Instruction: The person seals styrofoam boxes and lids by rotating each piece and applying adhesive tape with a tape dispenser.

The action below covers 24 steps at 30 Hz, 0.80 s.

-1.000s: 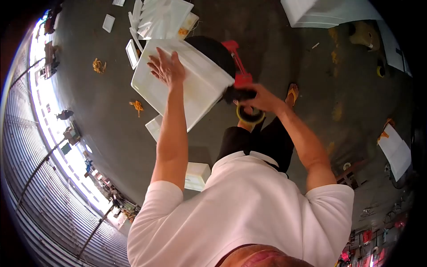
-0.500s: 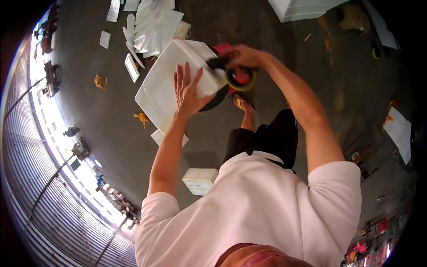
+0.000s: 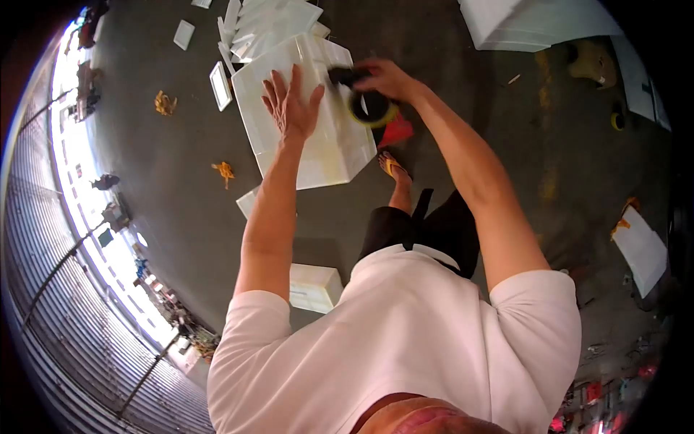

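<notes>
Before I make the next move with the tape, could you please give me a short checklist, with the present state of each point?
1. Left hand spread on the white box: ok.
2. Right hand gripping the tape tool: ok.
3. Left fingers away from the tape tool: ok.
4. Tape stuck firmly to the box: cannot tell, blurred.
5. Box well supported underneath: cannot tell, mostly hidden.

Right of the white box (image 3: 334,148): tape dispenser (image 3: 377,112), motion-blurred; red object (image 3: 395,132), partly hidden. Above the box: white panels (image 3: 278,25), cropped by the upper edge.
</notes>
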Tool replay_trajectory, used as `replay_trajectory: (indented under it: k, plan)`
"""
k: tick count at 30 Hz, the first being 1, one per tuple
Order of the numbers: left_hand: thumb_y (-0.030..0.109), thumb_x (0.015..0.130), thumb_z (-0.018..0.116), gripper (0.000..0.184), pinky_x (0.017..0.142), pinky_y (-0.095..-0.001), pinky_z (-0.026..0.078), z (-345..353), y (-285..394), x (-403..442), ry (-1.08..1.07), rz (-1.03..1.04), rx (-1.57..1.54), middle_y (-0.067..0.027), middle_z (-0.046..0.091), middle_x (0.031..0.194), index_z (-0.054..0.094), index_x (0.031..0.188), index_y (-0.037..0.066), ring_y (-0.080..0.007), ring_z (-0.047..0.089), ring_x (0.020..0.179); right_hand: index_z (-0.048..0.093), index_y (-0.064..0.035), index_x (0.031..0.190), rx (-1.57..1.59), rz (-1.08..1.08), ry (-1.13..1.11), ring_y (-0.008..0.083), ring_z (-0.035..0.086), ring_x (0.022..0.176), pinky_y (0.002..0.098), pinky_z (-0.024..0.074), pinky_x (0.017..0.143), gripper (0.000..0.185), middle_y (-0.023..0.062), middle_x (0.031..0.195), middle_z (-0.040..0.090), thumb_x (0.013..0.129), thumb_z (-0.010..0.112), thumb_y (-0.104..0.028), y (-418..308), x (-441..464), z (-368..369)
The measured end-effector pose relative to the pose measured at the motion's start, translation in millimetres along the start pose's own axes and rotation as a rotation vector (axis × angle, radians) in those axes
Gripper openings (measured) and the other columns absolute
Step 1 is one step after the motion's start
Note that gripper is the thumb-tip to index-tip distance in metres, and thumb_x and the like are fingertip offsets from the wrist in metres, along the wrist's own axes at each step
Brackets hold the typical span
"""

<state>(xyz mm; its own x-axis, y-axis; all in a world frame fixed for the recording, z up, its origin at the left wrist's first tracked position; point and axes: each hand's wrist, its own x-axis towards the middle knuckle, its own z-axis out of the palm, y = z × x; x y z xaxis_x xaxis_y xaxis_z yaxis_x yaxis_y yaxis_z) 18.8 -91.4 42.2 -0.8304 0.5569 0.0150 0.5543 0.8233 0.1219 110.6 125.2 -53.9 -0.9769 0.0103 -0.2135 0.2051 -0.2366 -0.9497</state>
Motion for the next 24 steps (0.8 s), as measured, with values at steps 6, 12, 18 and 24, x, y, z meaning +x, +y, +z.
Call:
replay_trajectory:
  k: [6, 12, 18, 24]
  plan:
    - [0.071, 0.083, 0.052, 0.082, 0.117, -0.0544, 0.007, 7.3, 7.3, 14.4, 0.094, -0.334, -0.054, -0.0197, 0.017, 0.159, 0.033, 0.151, 0.029, -0.0416, 0.009, 0.147, 0.056, -0.0052, 0.131, -0.007, 0.220, -0.088, 0.0184, 0.060, 0.109, 0.0315, 0.0467, 0.096, 0.053, 0.0113, 0.119, 0.065, 0.081, 0.073, -0.008, -1.3, -187.5, 35.6]
    - [0.073, 0.082, 0.051, 0.084, 0.118, -0.0534, 0.005, 8.6, 10.2, 17.5, 0.087, -0.391, -0.058, -0.0194, 0.014, 0.159, 0.034, 0.150, 0.027, -0.0406, 0.007, 0.147, 0.055, -0.0055, 0.133, -0.108, 0.189, -0.124, 0.0240, 0.063, 0.108, 0.0333, 0.0487, 0.093, 0.057, 0.0136, 0.116, 0.066, 0.081, 0.074, -0.016, 9.2, -196.9, 47.7]
    - [0.074, 0.083, 0.047, 0.085, 0.117, -0.0565, 0.006, 11.4, 11.5, 26.2, 0.168, -0.520, -0.106, -0.0232, 0.016, 0.158, 0.033, 0.151, 0.024, -0.0451, 0.007, 0.146, 0.052, -0.0186, 0.135, -0.665, 0.048, -0.302, 0.0283, 0.059, 0.117, 0.0382, 0.0478, 0.098, 0.059, 0.0252, 0.124, 0.058, 0.080, 0.074, -0.022, 5.0, -202.6, 89.0]
    - [0.072, 0.083, 0.048, 0.082, 0.116, -0.0575, 0.006, 6.6, 1.3, 33.4, 0.274, -0.707, -0.210, -0.0262, 0.017, 0.157, 0.038, 0.148, 0.023, -0.0470, 0.008, 0.145, 0.035, -0.0010, 0.143, 0.376, 0.205, 0.991, 0.0310, 0.050, 0.122, 0.0394, 0.0385, 0.105, 0.064, 0.0209, 0.135, 0.049, 0.093, 0.063, -0.030, 0.3, -136.6, 79.9]
